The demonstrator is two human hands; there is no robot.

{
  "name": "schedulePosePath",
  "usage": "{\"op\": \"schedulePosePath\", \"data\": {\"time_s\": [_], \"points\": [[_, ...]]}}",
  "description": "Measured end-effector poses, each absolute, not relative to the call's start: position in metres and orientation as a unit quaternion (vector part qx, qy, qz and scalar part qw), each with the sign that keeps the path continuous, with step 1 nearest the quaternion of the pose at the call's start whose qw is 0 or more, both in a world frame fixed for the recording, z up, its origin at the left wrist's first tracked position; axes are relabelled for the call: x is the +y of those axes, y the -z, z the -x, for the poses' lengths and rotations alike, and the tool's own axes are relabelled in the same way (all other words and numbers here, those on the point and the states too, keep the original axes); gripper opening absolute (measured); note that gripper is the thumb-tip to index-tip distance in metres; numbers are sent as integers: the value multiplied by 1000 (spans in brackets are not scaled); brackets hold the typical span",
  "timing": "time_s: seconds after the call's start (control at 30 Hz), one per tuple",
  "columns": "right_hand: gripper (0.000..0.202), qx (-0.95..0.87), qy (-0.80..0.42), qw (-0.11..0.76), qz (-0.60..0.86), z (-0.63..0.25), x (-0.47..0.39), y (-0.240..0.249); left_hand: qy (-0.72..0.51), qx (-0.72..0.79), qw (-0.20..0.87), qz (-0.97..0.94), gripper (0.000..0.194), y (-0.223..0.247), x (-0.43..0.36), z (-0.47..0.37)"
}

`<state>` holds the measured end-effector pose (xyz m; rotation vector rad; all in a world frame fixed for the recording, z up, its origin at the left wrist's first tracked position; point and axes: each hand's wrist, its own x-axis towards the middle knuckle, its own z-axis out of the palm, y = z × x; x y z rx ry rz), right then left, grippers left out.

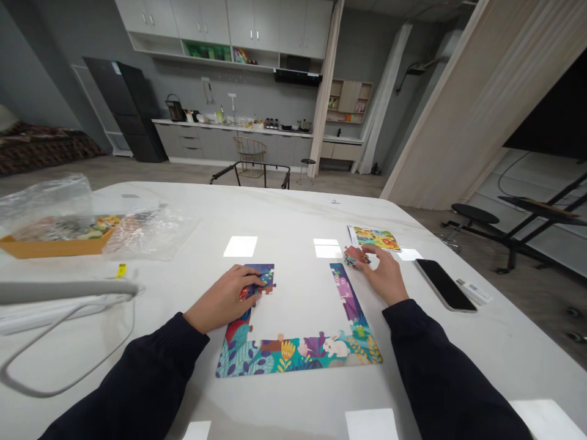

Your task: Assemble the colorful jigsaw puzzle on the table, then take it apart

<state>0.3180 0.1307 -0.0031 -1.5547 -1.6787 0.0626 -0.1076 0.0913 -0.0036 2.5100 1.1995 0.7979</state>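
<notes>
Jigsaw border (298, 357) on the tabletop (293, 403), gap along its far side

Left hand (229, 296) is just resting on the far-left corner, grip open. Right grip (383, 275) is closed on a piece stack (354, 256). Picture card (375, 238) right behind that, kitchen cabinets (222, 141) way back.

Left grip (224, 298) hides part of puzzle (293, 356) (plastic bag (55, 197) cut off).

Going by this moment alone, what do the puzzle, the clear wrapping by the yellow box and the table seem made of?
Puzzle: probably printed cardboard, given its flat, thin, interlocking pieces.
Wrapping: likely thin, glossy plastic; it is see-through, crinkled and catches highlights.
Table: hard, polished white top with bright reflections; stone or laminate, I can't tell.
</notes>
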Motion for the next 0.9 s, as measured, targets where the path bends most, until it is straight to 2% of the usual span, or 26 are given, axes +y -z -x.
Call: {"op": "schedulePosePath", "data": {"time_s": [0.2,0.27,0.4,0.5,0.67,0.73,0.83,0.9], "points": [[41,-686,-53,470,552,-271,101,-32,-356,434,162,-811,21,-17,80,90],[41,-714,-122,470,504,-240,83,-44,-397,450,233,-765,23,-24,71,76],[38,-747,-218,464,425,-188,52,-47,-458,402,458,-648,41,-27,56,50],[37,-748,-251,462,405,-172,43,-39,-459,389,537,-591,44,-25,54,44],[61,-633,-437,481,421,-168,43,-35,-466,401,492,-617,26,-28,55,47],[58,-580,-519,461,427,-167,45,-35,-454,393,465,-651,21,-30,52,48],[48,-551,-580,421,428,-167,48,-35,-452,387,415,-688,16,-32,47,47],[48,-534,-588,420,439,-169,50,-35,-465,391,346,-715,24,-32,43,46]]}}
